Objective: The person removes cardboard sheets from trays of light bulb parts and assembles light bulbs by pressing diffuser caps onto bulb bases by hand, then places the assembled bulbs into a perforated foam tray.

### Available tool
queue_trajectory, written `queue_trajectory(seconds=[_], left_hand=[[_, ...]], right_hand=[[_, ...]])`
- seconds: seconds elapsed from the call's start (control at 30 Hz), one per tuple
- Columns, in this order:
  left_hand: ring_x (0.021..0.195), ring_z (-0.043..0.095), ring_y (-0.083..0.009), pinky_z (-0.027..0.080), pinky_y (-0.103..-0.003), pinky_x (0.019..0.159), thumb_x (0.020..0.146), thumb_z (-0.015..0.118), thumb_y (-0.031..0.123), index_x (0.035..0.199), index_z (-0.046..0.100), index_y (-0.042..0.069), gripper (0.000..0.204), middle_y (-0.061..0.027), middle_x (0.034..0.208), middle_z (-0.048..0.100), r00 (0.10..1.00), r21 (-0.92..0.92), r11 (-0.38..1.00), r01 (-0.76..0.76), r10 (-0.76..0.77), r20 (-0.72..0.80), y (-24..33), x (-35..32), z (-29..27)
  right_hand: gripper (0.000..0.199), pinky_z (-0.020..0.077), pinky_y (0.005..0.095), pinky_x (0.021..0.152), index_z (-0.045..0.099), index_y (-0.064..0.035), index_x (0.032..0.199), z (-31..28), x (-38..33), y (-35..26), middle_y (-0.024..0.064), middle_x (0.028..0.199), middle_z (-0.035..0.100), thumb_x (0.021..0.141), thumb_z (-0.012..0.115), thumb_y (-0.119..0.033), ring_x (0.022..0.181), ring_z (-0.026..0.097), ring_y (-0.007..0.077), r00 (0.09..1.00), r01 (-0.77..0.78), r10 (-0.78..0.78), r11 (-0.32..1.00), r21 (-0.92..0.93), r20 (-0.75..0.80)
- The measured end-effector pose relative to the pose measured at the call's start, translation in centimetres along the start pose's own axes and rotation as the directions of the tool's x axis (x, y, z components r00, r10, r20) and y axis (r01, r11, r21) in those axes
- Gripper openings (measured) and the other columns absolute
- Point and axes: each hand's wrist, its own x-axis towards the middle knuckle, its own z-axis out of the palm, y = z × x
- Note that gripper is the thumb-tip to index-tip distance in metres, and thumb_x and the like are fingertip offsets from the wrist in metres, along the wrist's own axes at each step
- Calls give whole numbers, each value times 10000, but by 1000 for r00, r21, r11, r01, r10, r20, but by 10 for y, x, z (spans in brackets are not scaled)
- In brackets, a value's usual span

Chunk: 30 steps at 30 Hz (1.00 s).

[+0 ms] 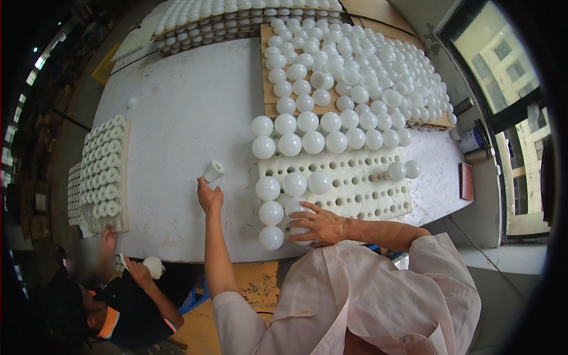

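At the middle of the table, my left hand [210, 197] pinches a white cone-shaped lamp base [214, 170] between its fingertips. To the right, my right hand [322, 226] lies with fingers spread over white round bulbs, touching a bulb [294, 205] at the near end of the tray. Part of another bulb shows under its fingers. These bulbs stand in a pale foam tray [367, 207] with rows of holes. A column of bulbs [271, 213] runs along the tray's left side, and two more rows fill its far edge.
Behind the tray, a brown board [269, 97] carries many white bulbs. Stacked trays of bulbs [201, 26] stand at the far edge. On the left, a co-worker's hand [108, 238] is beside a foam tray [125, 177] of white lamp bases. A window [509, 65] is at right.
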Motion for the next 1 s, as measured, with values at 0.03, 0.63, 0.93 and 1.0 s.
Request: queue_trajectory(seconds=[0.03, 0.63, 0.93, 1.0], left_hand=[[1289, 422, -360, 385, -417, 1056, 771, 690, 53, 1318, 406, 11, 618, -235, 1381, 442, 1000, -18, 999, -28, 29, 13, 5, 10, 7], [814, 624, -150, 505, -255, 644, 819, 663, 55, 1161, 541, -34, 374, -113, 993, 640, 972, -846, 524, 101, -232, -28, 33, -54, -22], [791, 628, -202, 492, -286, 562, 812, 614, 112, 1228, 455, -102, 495, -257, 1174, 575, 983, -971, 215, 109, -170, 72, 95, -148, -71], [742, 627, -198, 482, -290, 531, 801, 617, 108, 1198, 468, -105, 475, -255, 1125, 599, 973, -965, 196, 172, 116, 197, 122, -155, -70]], right_hand=[[679, 208, 563, 1142, 536, -239, 1281, -5, 0, 1, 70, 1256, 459, 653, 792, -218, 1311, 352, 294, 999, -22, 25, 997, 67, -36], [700, 350, 417, 1055, 425, -120, 1362, -166, -49, 344, 145, 1280, 533, 725, 713, -155, 1225, 449, 341, 381, -817, 618, 573, 62, -687], [835, 407, 414, 999, 380, -114, 1395, -184, -57, 356, 169, 1327, 489, 672, 791, -193, 1227, 474, 303, 372, -599, 627, 725, 339, -684], [821, 459, 384, 926, 385, -82, 1383, -184, -62, 305, 143, 1298, 510, 667, 781, -144, 1181, 508, 254, 350, -506, 645, 741, 443, -679]])
